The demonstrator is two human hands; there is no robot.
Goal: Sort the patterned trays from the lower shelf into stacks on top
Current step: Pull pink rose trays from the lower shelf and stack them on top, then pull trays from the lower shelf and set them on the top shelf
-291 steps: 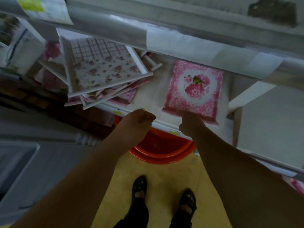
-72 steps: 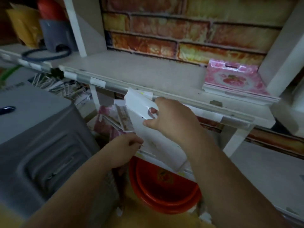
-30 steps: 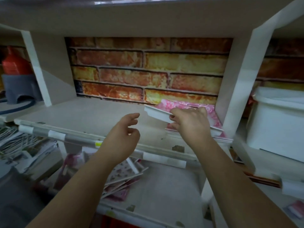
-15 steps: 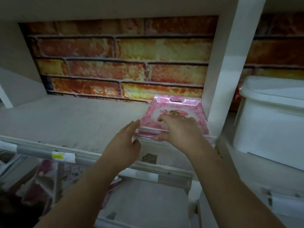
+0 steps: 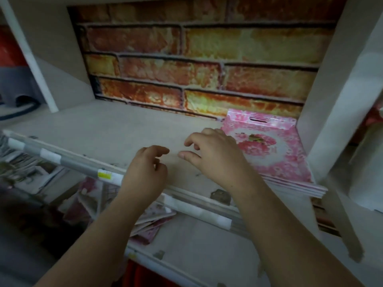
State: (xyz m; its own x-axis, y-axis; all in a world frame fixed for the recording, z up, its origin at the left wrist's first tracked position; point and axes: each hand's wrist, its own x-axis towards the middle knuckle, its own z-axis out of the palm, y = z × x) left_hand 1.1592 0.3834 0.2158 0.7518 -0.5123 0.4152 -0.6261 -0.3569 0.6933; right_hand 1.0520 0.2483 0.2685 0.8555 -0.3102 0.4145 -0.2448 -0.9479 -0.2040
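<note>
The pink rose tray (image 5: 267,150) is now lying flat on top of the stack (image 5: 294,186) at the right end of the upper shelf (image 5: 116,129), tight against the white divider (image 5: 323,112). Half a second ago the right hand (image 5: 215,156) was pressing on it; now that hand is drawing off to the left with fingers loosely spread and holding nothing. The left hand (image 5: 148,168) is hovering beside it, half curled and also empty. That placement looks finished, so the person is probably heading back down. More patterned trays (image 5: 149,222) are still lying jumbled on the lower shelf (image 5: 196,245), so sorting is far from over.
</note>
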